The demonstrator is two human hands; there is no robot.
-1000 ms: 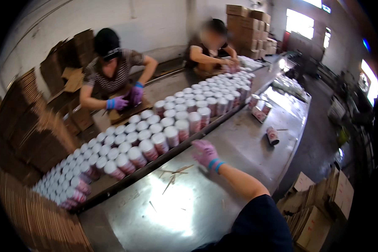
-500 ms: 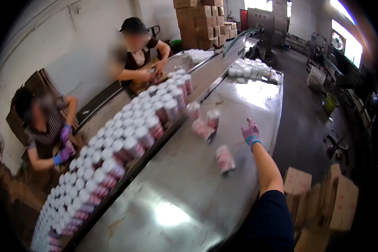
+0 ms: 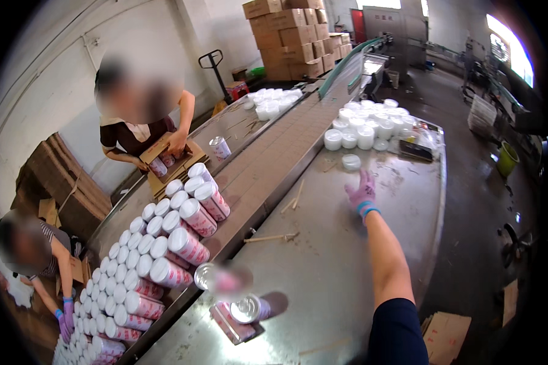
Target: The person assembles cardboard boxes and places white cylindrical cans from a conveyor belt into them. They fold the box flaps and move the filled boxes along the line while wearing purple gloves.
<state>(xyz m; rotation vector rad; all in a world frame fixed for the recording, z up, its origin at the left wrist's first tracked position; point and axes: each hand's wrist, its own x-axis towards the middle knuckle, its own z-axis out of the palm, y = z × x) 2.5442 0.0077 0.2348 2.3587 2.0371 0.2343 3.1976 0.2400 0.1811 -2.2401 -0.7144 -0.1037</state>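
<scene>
So we've got a big shiny metal table [image 3: 323,267] running away from us, with one long brown belt [image 3: 280,161] along its left side and one tall stack of cartons [image 3: 295,36] at the back. Two co-workers are across from us: one person in a dark top [image 3: 119,134] holds an open carton [image 3: 162,157] with cans in it, and one in stripes [image 3: 53,243] has both gloved hands down at the far edge of the packed cans [image 3: 144,266]. Those are pink and white with white tops, easily dozens, too tight for us to count. Two heaps of white lids [image 3: 365,135] sit up ahead, one on our table, one past the belt, also too jumbled to number. Our right hand [image 3: 361,193], in a pinkish glove with a blue cuff, is stretched out over the table, fingers extended and a bit apart, nothing in them; we can't tell about our left, it's out of frame. Three loose cans [image 3: 249,309] with silver tops are near the belt edge, two upright, one on its side. The single lid [image 3: 351,162] just beyond our fingertips is round, low and whitish, lying flat, apart from the heap. Plus at least three thin sticks [image 3: 268,238] scattered about.
</scene>
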